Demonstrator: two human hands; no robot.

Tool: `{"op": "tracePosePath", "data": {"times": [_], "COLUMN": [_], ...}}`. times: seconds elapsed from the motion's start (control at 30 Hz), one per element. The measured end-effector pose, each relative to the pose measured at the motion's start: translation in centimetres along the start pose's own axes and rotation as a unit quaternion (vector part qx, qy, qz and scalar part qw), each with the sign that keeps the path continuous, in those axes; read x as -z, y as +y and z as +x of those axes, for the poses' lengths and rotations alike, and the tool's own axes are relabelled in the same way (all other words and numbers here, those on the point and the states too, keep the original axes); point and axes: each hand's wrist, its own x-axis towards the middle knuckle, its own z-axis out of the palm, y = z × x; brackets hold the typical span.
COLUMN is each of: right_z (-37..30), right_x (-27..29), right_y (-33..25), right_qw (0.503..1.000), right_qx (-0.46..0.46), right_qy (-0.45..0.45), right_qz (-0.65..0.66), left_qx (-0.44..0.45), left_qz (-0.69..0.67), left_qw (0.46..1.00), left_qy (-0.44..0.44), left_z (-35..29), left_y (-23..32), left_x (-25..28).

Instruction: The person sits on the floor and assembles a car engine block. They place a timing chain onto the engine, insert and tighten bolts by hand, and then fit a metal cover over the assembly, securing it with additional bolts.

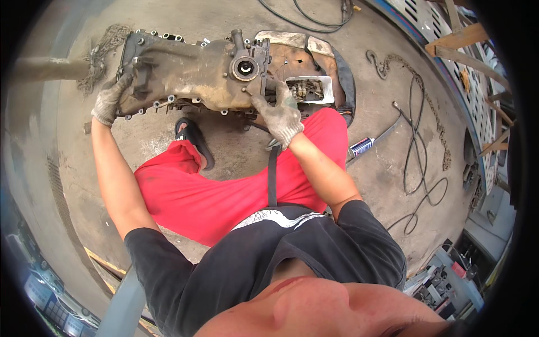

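Observation:
A large, grimy metal housing [179, 73] lies in front of me, with bolts and bolt holes along its long edges. Near its right end is a round opening with a seal ring [245, 68], and a short pipe stub rises beside it. My left hand [112, 101], in a dirty knit work glove, is closed on the left end of the housing. Gloved the same way, my right hand [281, 114] grips the right end, its thumb and fingers at the edge. Part of the right fingers is hidden against the metal.
A white tray [327, 90] of small metal parts rests on a worn brown and black seat-like pad [343, 73] at the right. A tube [361, 147] lies by my knee. Cables [418, 129] and a hooked chain [415, 70] cross the floor. A post [45, 68] with chain stands left.

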Motion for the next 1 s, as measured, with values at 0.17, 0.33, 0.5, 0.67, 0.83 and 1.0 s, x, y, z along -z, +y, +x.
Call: {"op": "tracePosePath", "data": {"times": [0.17, 0.33, 0.5, 0.67, 0.83, 1.0], "right_z": [-0.4, -0.9, -1.1, -0.9, -0.6, 0.7], "right_x": [-1.5, -2.1, -2.9, -2.2, -1.5, 0.4], "right_y": [1.7, 0.8, 2.2, 1.1, 0.9, 1.4], "right_qw": [0.998, 0.994, 0.991, 0.99, 0.982, 0.992], "right_qx": [-0.009, -0.015, 0.002, -0.026, -0.024, 0.066], "right_qy": [0.025, 0.033, 0.057, 0.035, -0.01, -0.039], "right_qz": [0.064, 0.105, 0.123, 0.137, 0.186, 0.101], "left_qx": [-0.021, 0.014, 0.035, 0.003, 0.001, -0.018], "left_qz": [0.272, 0.134, 0.079, 0.165, 0.37, 0.4], "left_qw": [0.959, 0.989, 0.994, 0.981, 0.916, 0.887], "left_qy": [0.078, 0.065, 0.074, 0.1, 0.157, 0.229], "left_z": [0.8, 1.7, 0.9, 0.2, 1.0, 2.5], "left_y": [0.0, -1.4, -0.5, -0.2, 0.9, 0.0], "left_x": [-2.1, -0.9, -1.8, -1.1, -1.9, -1.7]}}
